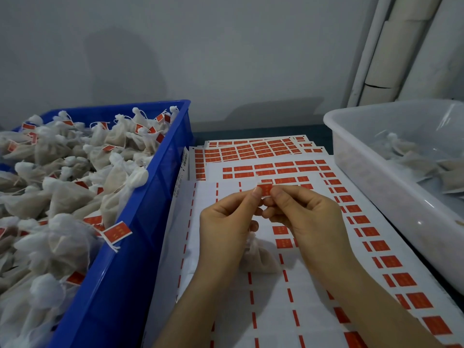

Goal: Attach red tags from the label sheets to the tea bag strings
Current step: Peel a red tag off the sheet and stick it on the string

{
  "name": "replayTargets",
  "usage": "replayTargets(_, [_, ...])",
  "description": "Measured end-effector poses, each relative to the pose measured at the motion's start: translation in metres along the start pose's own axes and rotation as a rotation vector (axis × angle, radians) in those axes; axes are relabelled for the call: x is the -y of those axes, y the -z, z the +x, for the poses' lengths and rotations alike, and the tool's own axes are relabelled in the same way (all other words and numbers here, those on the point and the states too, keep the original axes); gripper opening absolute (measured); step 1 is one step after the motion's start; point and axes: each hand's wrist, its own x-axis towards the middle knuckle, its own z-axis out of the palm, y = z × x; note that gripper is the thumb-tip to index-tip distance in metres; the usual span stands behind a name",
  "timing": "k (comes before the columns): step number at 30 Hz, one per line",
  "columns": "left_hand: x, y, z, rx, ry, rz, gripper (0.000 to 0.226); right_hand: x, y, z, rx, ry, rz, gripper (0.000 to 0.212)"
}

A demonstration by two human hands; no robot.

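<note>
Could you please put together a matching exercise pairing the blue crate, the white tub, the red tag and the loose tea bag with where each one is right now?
Things
1. blue crate
2. white tub
3. red tag
4. loose tea bag

Places
A. pinched between the left hand and the right hand
B. at the right, beside the label sheets
C. below the hands, over the label sheets
D. at the left, heaped with tagged tea bags

Pairs: 1-D, 2-B, 3-A, 4-C
</note>
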Motion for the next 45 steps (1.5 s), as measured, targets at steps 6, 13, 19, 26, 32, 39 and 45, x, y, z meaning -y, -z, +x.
replayTargets(6, [0.0005, -0.0001, -0.0003, -0.009, -0.01, 0.003, 0.021, 0.0011, -0.0011, -0.0011, -0.014, 0.013, -0.02, 0.014])
replayTargets(13, [0.0013, 0.0004, 0.001, -0.023, 0.005, -0.017, 0.023, 0.0019, -0.0017, -0.0028, -0.003, 0.03, -0.039, 0.013])
replayTargets(19, [0.0013, 0.0024, 0.0022, -0.014, 0.036, -0.062, 0.025, 0.0035, -0.0033, -0.0024, 0.022, 0.04, -0.012, 0.015])
replayTargets(26, [0.0023, 0.0036, 0.0025, 0.026, 0.026, -0.026, 0.016, 0.0029, -0.0053, -0.0028, 0.027, 0.066, -0.091, 0.017])
replayTargets(32, [0.0014, 0.005, 0.0019, 0.03, -0.04, 0.05, 0.009, 0.0028, -0.0032, -0.0029, 0.01, 0.114, -0.152, 0.01])
replayTargets(39, [-0.0003, 0.0035, 0.0026, 0.038, -0.003, -0.004, 0.022, 0.0042, -0.0002, -0.0006, 0.014, 0.104, -0.149, 0.01])
replayTargets(45, [0.0, 0.0036, 0.0032, 0.047, -0.014, -0.042, 0.024, 0.0046, -0.0014, -0.0016, 0.039, 0.073, -0.127, 0.012])
